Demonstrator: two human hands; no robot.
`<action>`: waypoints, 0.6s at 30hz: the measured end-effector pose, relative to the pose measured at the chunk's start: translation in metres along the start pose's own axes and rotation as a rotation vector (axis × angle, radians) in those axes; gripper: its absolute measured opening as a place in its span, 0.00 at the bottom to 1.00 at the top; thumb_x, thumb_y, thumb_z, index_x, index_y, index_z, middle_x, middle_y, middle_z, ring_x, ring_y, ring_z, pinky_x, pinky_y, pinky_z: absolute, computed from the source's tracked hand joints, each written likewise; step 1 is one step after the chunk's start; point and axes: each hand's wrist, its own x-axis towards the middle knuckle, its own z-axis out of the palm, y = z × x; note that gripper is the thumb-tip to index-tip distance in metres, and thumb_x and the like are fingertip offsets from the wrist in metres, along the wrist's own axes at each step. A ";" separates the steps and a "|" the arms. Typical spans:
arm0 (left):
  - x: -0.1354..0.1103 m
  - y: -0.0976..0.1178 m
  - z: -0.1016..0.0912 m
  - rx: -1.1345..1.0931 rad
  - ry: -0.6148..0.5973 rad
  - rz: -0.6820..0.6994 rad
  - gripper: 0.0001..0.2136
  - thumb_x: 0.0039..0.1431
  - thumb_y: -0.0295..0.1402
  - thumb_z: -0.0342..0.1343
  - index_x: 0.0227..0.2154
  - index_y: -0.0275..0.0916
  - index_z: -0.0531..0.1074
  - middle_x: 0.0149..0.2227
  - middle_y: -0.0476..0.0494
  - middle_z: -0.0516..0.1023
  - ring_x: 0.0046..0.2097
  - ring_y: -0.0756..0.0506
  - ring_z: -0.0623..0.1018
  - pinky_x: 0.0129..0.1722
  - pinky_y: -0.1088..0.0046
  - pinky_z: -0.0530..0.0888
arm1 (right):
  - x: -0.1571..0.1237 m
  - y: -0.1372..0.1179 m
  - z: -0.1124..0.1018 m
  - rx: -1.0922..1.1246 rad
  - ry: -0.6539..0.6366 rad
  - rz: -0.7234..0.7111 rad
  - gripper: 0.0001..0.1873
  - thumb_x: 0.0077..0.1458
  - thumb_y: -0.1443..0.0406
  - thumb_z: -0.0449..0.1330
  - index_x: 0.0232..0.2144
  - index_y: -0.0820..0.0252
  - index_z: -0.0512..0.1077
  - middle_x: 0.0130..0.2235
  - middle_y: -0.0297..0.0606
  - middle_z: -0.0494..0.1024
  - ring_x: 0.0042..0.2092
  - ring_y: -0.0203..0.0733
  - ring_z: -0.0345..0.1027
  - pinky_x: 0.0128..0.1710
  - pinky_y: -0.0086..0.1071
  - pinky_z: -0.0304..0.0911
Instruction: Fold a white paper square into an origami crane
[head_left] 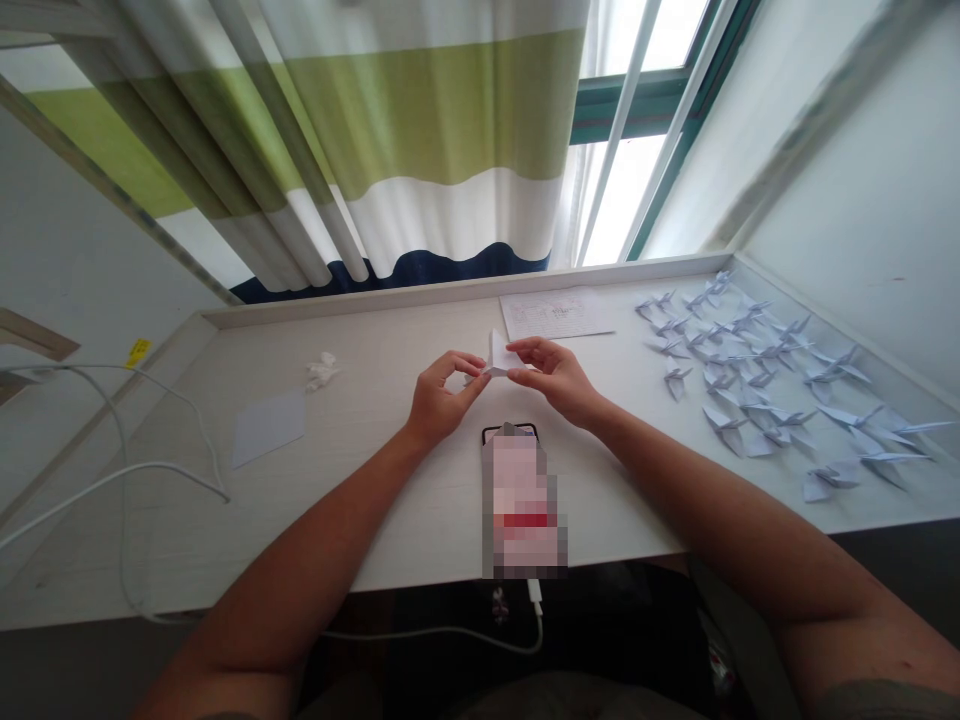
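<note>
A piece of white paper folded into a pointed shape [498, 354] stands up between my hands, above the middle of the white desk [180, 520]. My left hand [448, 398] pinches its lower left end, and my right hand [553, 378] grips its right side. A phone [510, 432], mostly blurred out, lies on the desk just below my hands. Several pale blue-white origami cranes [750, 385] lie in rows to the right of my right hand.
A handwritten sheet [556, 314] lies behind my hands. To the left are a crumpled white paper scrap [322, 371] and a flat paper square [268, 428]. A white cable [127, 480] trails across the left of the desk. A raised ledge runs along the back, below a striped curtain [427, 120].
</note>
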 end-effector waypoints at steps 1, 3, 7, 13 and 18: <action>0.000 0.000 -0.001 0.015 -0.009 0.032 0.09 0.63 0.40 0.67 0.30 0.43 0.77 0.44 0.41 0.85 0.48 0.40 0.84 0.54 0.55 0.79 | 0.000 0.000 0.000 0.080 0.000 0.025 0.24 0.49 0.54 0.76 0.46 0.51 0.77 0.45 0.37 0.82 0.47 0.47 0.77 0.51 0.45 0.72; 0.001 0.000 -0.001 0.044 -0.030 0.099 0.10 0.64 0.40 0.66 0.30 0.44 0.77 0.46 0.40 0.85 0.52 0.38 0.83 0.56 0.54 0.78 | 0.000 0.001 -0.001 0.205 0.001 0.089 0.28 0.50 0.55 0.76 0.51 0.49 0.73 0.41 0.34 0.82 0.40 0.43 0.76 0.46 0.42 0.73; 0.002 -0.002 -0.002 0.074 -0.075 0.201 0.08 0.66 0.39 0.65 0.31 0.44 0.79 0.47 0.40 0.85 0.55 0.37 0.83 0.58 0.53 0.78 | 0.000 0.000 -0.001 0.251 -0.044 0.168 0.35 0.51 0.53 0.76 0.57 0.49 0.67 0.36 0.32 0.83 0.35 0.43 0.76 0.41 0.40 0.73; 0.004 -0.010 -0.001 0.158 -0.077 0.375 0.03 0.67 0.33 0.65 0.36 0.42 0.78 0.51 0.39 0.86 0.58 0.38 0.83 0.58 0.52 0.80 | -0.001 -0.005 0.002 0.289 -0.017 0.146 0.27 0.52 0.53 0.75 0.51 0.51 0.73 0.39 0.35 0.84 0.39 0.43 0.78 0.43 0.39 0.72; 0.003 -0.012 -0.002 0.182 -0.107 0.456 0.02 0.67 0.29 0.64 0.39 0.41 0.77 0.55 0.37 0.84 0.62 0.38 0.81 0.60 0.51 0.80 | 0.001 -0.005 0.001 0.322 0.003 0.181 0.15 0.51 0.58 0.74 0.37 0.54 0.76 0.36 0.32 0.82 0.36 0.40 0.74 0.42 0.36 0.68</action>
